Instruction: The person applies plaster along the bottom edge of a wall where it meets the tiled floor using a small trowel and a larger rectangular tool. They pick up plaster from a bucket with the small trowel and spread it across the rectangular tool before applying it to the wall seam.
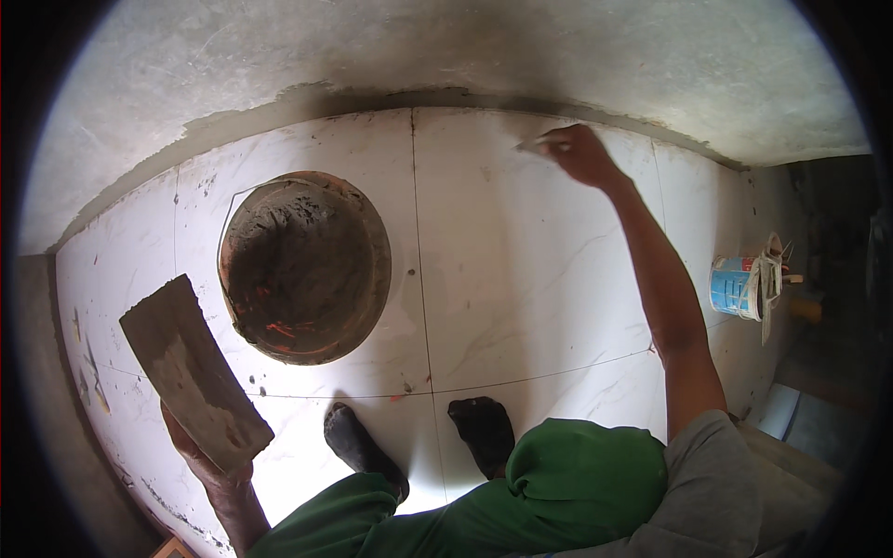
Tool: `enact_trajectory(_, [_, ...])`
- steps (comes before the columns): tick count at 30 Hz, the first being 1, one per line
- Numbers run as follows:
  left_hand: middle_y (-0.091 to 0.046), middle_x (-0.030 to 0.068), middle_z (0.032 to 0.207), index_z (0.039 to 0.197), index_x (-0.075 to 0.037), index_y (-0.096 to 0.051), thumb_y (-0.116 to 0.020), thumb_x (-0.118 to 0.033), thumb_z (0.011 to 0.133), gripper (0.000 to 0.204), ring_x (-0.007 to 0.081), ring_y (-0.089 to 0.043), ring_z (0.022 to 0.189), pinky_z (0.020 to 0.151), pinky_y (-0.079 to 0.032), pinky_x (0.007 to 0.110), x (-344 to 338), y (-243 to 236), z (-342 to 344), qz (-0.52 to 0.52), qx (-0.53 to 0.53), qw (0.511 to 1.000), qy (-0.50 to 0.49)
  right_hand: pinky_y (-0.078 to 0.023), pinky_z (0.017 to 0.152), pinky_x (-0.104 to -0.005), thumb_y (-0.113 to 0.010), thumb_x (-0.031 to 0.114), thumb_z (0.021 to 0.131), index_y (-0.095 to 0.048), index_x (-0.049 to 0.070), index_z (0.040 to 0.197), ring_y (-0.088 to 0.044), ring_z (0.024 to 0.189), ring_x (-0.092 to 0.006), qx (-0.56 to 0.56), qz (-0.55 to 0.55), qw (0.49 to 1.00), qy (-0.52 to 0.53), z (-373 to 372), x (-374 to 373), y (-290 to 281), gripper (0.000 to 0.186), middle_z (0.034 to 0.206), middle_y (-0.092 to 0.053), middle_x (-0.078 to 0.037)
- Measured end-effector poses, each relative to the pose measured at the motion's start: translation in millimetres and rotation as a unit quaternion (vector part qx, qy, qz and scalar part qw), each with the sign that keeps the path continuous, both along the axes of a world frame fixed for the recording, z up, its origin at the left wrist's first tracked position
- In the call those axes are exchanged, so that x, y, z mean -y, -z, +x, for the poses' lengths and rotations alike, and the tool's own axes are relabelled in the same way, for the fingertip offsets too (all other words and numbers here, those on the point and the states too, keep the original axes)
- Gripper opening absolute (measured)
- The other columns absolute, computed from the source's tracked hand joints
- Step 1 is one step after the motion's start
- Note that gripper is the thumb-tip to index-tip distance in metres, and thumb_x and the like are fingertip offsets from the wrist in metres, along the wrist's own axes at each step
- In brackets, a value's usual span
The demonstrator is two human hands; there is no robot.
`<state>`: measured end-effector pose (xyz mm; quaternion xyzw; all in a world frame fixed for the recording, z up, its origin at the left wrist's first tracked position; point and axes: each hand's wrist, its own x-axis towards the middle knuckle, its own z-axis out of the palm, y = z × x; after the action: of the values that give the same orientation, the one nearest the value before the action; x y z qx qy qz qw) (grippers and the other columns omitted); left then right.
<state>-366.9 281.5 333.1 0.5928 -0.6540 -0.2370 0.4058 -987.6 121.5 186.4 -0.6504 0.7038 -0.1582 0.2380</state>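
Note:
My left hand point(197, 463) is closed behind the lower end of a plastering float point(200, 381), a flat rectangular board smeared with grey mortar. Its handle is hidden from me. At the far right, my right hand point(586, 158) is closed on a small, thin, light-coloured tool point(537, 143), blurred by motion. That hand is over the white tiles near the foot of the wall. A round bucket point(379, 237) with a wire handle stands left of the middle, between the float and the wall. Grey mortar point(302, 246) lies inside it.
A grey plastered wall point(558, 56) runs along the far side, with a rough darker strip at its foot. White marbled tiles point(521, 279) cover the floor, with mortar crumbs here and there. A blue and white bucket point(735, 286) with tools stands at the right. My feet point(358, 442) are near.

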Motion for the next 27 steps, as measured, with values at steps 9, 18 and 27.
enact_trajectory(9, [-0.052, -0.0014, 0.092, 0.147, 0.000, -0.047, -0.063, -0.020, 0.102, 0.052, 0.0058, -0.050, 0.069, 0.054, -0.039, 0.022, -12.0, 17.4, 13.4, 0.105, -0.196, 0.975, -0.026, -0.050, 0.071, -0.0372, -0.071, 0.021, 0.096, -0.079, 0.004, 0.097, -0.062, 0.071, -0.0170, 0.045, 0.137, 0.990, 0.009, 29.8, -69.3, -29.6, 0.019, 0.077, -0.070, -0.009])
enact_trajectory(18, [-0.065, 0.0046, 0.103, 0.128, 0.002, -0.057, -0.049, -0.056, 0.106, 0.062, 0.0102, -0.064, 0.087, 0.069, -0.054, 0.026, -15.2, -14.4, -48.6, 0.165, -0.221, 0.961, -0.026, -0.040, 0.058, -0.0274, -0.073, 0.024, 0.098, -0.075, 0.001, 0.086, -0.046, 0.064, -0.0042, 0.438, 0.151, 0.886, -0.015, 132.7, -126.8, -29.0, 0.027, 0.070, -0.060, 0.004])
enact_trajectory(27, [-0.067, 0.0058, 0.098, 0.115, -0.001, -0.062, -0.049, -0.028, 0.106, 0.031, 0.0127, -0.066, 0.083, 0.071, -0.056, 0.029, -66.3, -38.2, -54.4, 0.203, -0.307, 0.922, -0.119, -0.037, 0.047, -0.0318, -0.066, 0.015, 0.092, -0.060, 0.000, 0.063, -0.042, 0.051, -0.0060, 0.387, 0.122, 0.905, 0.128, 238.9, -150.1, -27.4, 0.034, 0.056, -0.049, 0.003])
